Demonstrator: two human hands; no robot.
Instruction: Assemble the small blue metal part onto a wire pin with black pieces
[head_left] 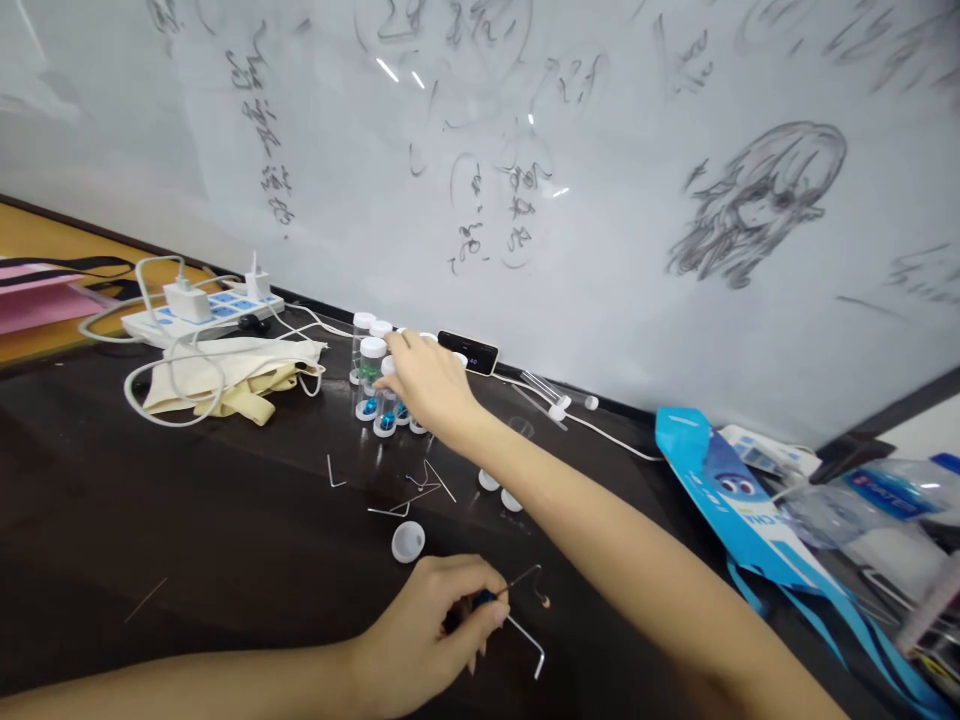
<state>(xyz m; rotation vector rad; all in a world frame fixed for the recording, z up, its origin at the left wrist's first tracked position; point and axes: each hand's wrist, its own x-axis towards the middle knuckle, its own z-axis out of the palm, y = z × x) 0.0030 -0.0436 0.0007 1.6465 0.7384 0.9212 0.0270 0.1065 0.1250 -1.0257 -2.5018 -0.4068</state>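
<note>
My left hand (439, 625) is closed near the front of the table. Between its thumb and fingers is a small dark-blue piece (484, 598), mostly hidden. A thin bent wire (525, 575) with a copper-coloured end and an L-shaped metal rod (529, 635) stick out from the same grip. My right hand (431, 385) reaches across to the clear tubes with white caps (372, 365). Its thumb and index finger are at the cap of a front tube (387, 410) with a blue thing inside. The back of this hand hides several other tubes.
A white cup-like cap (408, 542), L-shaped rods (334, 473) and thin wires (431, 485) lie mid-table. Behind are a phone (480, 355) and a whiteboard (600, 200). A power strip (214, 315) and cloth bag (240, 375) lie left, a blue package (739, 490) right.
</note>
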